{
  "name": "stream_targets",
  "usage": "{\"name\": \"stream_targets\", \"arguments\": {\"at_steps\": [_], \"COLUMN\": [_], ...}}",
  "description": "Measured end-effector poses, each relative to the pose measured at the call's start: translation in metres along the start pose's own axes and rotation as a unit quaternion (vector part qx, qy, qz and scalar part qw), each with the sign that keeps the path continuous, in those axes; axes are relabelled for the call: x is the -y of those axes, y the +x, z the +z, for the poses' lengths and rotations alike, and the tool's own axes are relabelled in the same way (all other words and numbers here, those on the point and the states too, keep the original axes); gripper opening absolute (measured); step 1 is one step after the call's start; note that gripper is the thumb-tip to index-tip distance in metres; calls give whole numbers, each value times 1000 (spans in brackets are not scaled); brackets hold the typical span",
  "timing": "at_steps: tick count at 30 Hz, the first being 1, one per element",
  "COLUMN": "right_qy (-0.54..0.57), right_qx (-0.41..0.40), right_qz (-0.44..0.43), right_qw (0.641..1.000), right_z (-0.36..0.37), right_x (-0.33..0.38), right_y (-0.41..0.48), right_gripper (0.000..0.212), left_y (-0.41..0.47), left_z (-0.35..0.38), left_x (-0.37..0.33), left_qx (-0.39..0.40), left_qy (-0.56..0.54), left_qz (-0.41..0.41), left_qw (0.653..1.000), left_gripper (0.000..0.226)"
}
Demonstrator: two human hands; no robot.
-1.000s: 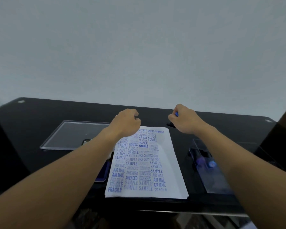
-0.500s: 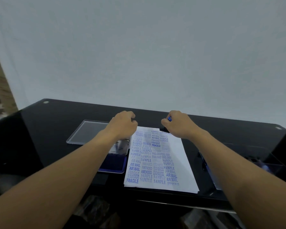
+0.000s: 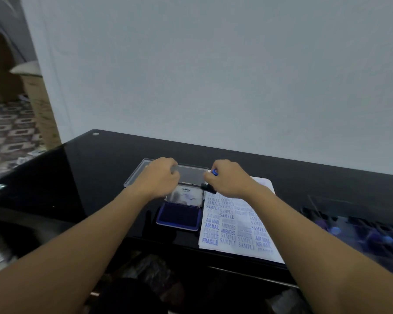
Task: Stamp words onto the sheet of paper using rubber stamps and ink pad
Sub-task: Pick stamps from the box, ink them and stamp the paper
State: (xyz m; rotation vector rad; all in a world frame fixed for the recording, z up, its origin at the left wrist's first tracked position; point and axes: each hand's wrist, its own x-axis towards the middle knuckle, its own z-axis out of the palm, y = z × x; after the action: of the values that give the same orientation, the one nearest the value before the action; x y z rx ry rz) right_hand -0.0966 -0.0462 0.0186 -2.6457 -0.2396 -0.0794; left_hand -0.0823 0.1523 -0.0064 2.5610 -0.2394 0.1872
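Right hand (image 3: 230,180) grasps stamp (image 3: 210,188) by its blue knob at sheet's (image 3: 234,225) far left corner. Open pad (image 3: 178,217) sits just left of the sheet, probably for quick re-inking. Left hand (image 3: 161,177) clenched, seemingly empty, beyond pad.

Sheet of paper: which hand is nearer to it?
Right. The right hand is at the far edge of the sheet of paper; the left hand is off it, by the ink pad.

Sheet (image 3: 230,225): flat, blue stamped words. Ink pad (image 3: 178,218): open, beside sheet's left edge. Stamp (image 3: 214,172): blue-topped, at sheet's far-left corner.
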Motion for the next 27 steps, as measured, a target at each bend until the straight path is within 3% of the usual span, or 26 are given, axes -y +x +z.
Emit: {"name": "stream_targets", "arguments": {"at_steps": [10, 27], "right_qy": [-26, -65], "right_qx": [50, 90], "right_qz": [-42, -80], "right_qw": [998, 991], "right_z": [40, 68], "right_x": [24, 47], "right_y": [-3, 2], "right_gripper": [26, 32], "left_y": [-26, -43], "left_z": [15, 44], "left_x": [58, 90], "left_qx": [-15, -5], "left_qy": [13, 83], "left_qz": [-32, -31], "left_qw": [999, 996], "left_gripper": [44, 48]}}
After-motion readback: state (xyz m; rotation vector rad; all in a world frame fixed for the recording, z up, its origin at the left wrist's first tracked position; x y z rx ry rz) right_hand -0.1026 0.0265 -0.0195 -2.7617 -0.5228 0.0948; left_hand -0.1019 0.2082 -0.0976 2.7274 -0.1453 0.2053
